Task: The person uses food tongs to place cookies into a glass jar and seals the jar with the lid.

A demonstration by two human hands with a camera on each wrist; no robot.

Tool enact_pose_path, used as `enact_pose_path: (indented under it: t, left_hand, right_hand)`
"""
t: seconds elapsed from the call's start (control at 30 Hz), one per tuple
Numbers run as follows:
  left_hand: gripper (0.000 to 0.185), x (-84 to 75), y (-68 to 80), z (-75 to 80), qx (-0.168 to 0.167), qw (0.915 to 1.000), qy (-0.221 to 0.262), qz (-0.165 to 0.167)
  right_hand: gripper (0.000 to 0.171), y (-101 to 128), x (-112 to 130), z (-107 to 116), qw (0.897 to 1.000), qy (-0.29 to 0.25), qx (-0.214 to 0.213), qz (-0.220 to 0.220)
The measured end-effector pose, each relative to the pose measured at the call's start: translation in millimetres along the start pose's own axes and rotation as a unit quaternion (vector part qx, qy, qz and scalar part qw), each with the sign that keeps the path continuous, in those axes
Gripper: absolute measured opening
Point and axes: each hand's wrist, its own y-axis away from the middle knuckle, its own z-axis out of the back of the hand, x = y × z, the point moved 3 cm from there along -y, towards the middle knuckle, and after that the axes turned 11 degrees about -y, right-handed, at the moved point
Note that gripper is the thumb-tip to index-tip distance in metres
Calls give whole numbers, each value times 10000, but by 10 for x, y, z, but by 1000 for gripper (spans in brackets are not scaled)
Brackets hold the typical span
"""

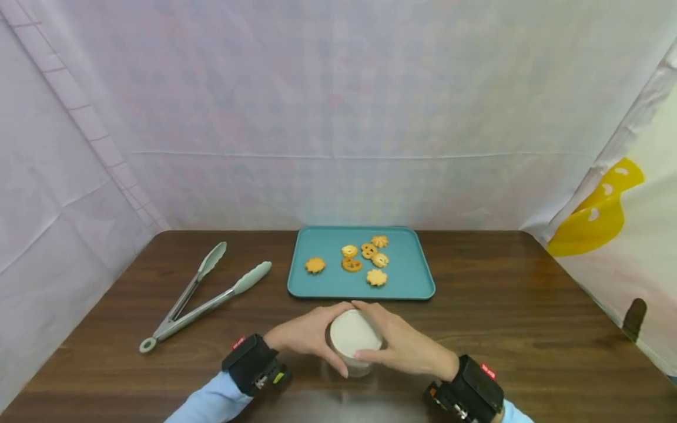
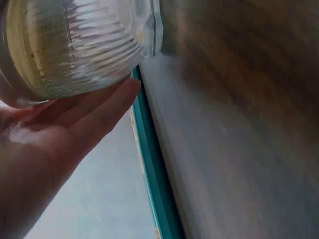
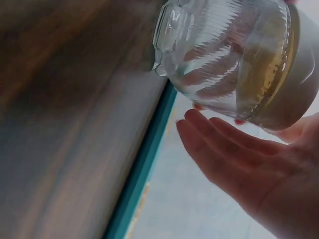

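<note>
Between the two hands, at the near middle of the table (image 1: 529, 305), stands a ribbed glass jar (image 1: 355, 346) with a white lid (image 1: 353, 332). The left hand (image 1: 304, 336) cups the jar from its own side, the fingers (image 2: 94, 112) curled round the lid rim and the thumb laid low on the near side. The right hand (image 1: 402, 343) meets it from the other side, its fingers (image 3: 219, 149) bent over the lid's far edge and the thumb pressed on the near rim. The fingertips of both hands all but touch at the far side of the lid. Both hands grip the jar; neither is slack.

The wrist views show the jar's glass wall clear and ridged, with the lid seated on it. Whether the base rests on the table or is raised off it cannot be told.

Just beyond the fingertips lies a teal tray (image 1: 412, 276), its near rim close to the jar but apart from it. On the tray are six small biscuits (image 1: 365, 258): one alone toward the left-hand side, five clustered past the right-hand fingers.

Well off to the side of the left hand's fingers lie metal tongs (image 1: 203, 296) with pale green tips, spread apart, the hinge end nearest the viewer.

Each wrist carries a black strapped unit, and light blue sleeves show below them.
</note>
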Motion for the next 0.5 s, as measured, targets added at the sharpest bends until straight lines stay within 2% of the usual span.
enact_pose_path:
  t: [0.2, 0.33, 0.5]
  left_hand:
    - [87, -2, 3, -10, -11, 9996, -294, 46]
    - [87, 3, 20, -17, -15, 9992, -391, 56]
    - [83, 18, 10, -12, -205, 9987, -473, 32]
  right_hand:
    - [91, 18, 71, -55, 9978, 479, -245, 396]
    - [89, 22, 102, -92, 9932, 829, -504, 644]
    - [87, -2, 96, -70, 9924, 862, -644, 597]
